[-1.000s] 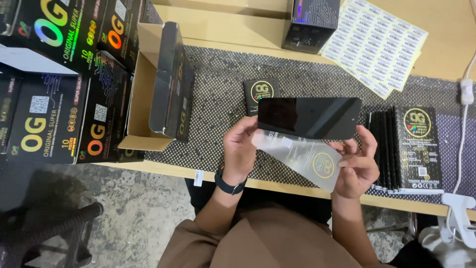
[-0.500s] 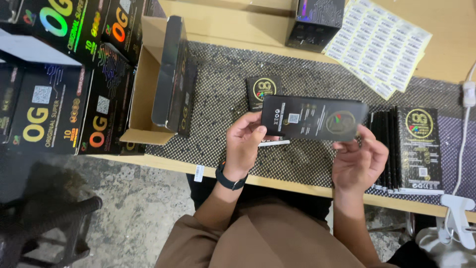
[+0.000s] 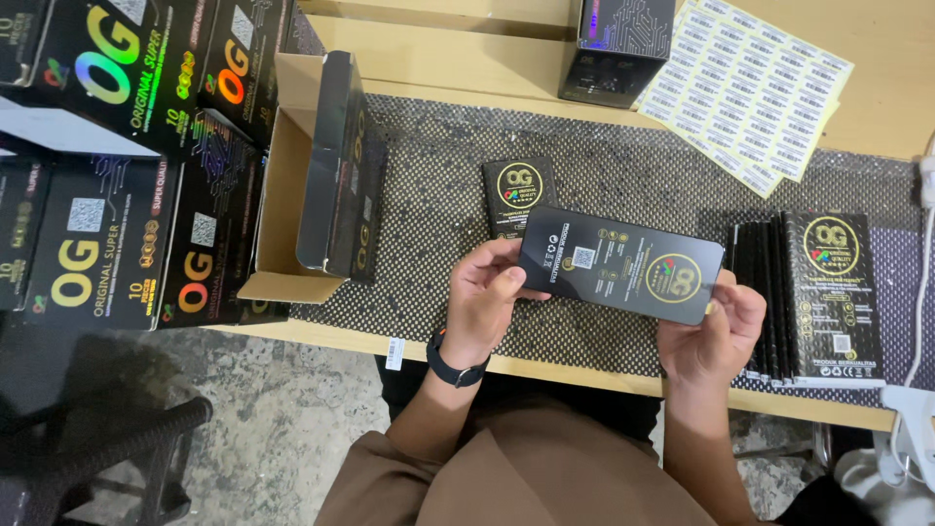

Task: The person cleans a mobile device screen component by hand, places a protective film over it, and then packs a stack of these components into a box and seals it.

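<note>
I hold a flat black packet [image 3: 623, 263] with a round gold and coloured emblem between both hands, above the dotted black mat [image 3: 429, 214]. My left hand [image 3: 485, 297], with a black band on its wrist, grips the packet's left end. My right hand [image 3: 711, 336] grips its right end from below. Under the packet lies a small black card [image 3: 519, 192] with a gold ring emblem. A row of like black packets [image 3: 808, 297] stands just right of my right hand.
An open cardboard carton [image 3: 292, 185] holding upright black packets sits at the mat's left. Large black boxes [image 3: 107, 166] are stacked further left. A yellow sheet of white stickers [image 3: 745, 88] and a black box [image 3: 618, 49] lie at the back. A white cable [image 3: 920, 292] runs down the right edge.
A second ago the packet showed its plain dark side with a clear sleeve hanging beneath. It has been turned printed side up, the sleeve is out of sight, and the packet has dropped slightly lower.
</note>
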